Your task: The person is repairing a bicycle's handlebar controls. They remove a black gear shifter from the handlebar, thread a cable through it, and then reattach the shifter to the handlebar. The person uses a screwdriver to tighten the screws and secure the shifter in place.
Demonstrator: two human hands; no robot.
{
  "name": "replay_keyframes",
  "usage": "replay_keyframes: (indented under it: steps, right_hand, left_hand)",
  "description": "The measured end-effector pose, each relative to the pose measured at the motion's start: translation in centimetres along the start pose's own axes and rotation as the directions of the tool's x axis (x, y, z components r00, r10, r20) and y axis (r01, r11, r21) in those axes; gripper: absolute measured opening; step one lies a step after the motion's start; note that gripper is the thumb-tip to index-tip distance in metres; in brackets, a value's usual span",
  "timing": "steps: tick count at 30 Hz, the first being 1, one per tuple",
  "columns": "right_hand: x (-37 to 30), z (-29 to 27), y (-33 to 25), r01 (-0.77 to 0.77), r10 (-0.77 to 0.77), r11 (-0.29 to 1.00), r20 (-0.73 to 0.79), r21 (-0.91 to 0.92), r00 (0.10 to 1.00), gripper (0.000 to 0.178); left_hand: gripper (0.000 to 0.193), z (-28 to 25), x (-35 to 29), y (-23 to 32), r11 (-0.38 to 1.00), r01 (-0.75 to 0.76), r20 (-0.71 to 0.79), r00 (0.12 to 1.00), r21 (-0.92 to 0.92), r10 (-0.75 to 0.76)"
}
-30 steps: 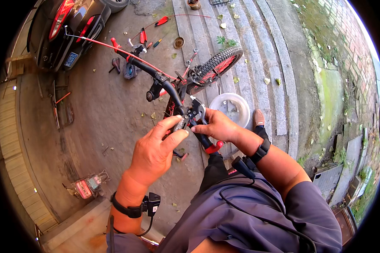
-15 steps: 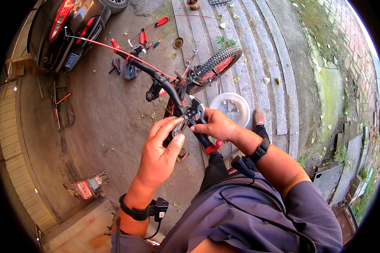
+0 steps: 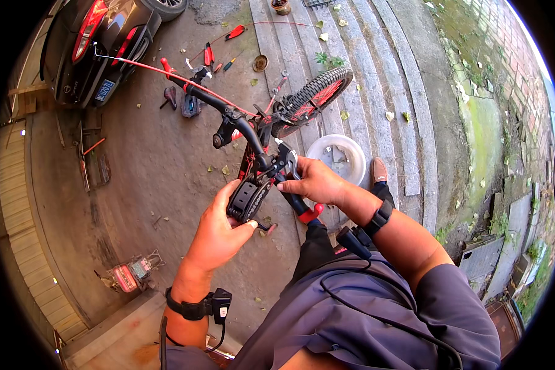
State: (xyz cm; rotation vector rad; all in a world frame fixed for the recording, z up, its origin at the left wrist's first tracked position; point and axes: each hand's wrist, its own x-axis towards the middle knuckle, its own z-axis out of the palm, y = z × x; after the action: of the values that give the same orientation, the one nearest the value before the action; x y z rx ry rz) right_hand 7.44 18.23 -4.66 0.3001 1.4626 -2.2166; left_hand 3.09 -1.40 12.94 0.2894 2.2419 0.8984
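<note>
My left hand (image 3: 214,233) is closed round a black folding multi-tool (image 3: 248,200), fingers behind it and thumb along its lower end. The multi-tool's far end is close to the brake lever (image 3: 288,161) on the bicycle handlebar (image 3: 248,131); whether they touch I cannot tell. My right hand (image 3: 320,182) grips the bar at that lever, thumb on the near side and fingers partly hidden behind. Below it the bar ends in a red-and-black grip (image 3: 310,214). A red cable (image 3: 166,69) sticks out past the far end of the handlebar.
The bicycle's front wheel (image 3: 327,92) points away over stone steps (image 3: 407,123). A white basin (image 3: 354,151) holding metal pieces stands beside my shoe (image 3: 379,171). Red-handled pliers (image 3: 209,54), a screwdriver (image 3: 229,64) and a saddle (image 3: 169,97) lie beyond. A dark car (image 3: 98,55) is parked far left.
My left hand has drawn back a little to the left and turned the multi-tool, so more of its body shows. My right hand stays at the brake lever.
</note>
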Motion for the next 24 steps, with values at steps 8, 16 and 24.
replay_keyframes:
  steps: [8,16,24]
  right_hand:
    - [-0.4,0.1,-0.7,0.023,-0.023,1.000,0.007,0.009,1.000,0.035]
    - [-0.7,0.0,-1.1,0.041,-0.040,0.999,-0.005,0.027,0.999,0.034]
    - [-1.2,-0.1,-2.2,-0.038,0.038,0.999,0.010,0.003,0.999,0.032]
  left_hand:
    - [0.071,0.5,0.9,-4.5,0.993,-0.035,-0.068,0.997,-0.116,0.027]
    - [0.070,1.6,3.7,-4.3,0.924,0.231,-0.017,0.969,-0.305,-0.248]
    - [0.060,-0.7,6.8,-3.9,0.878,0.037,-0.108,0.989,-0.477,-0.101]
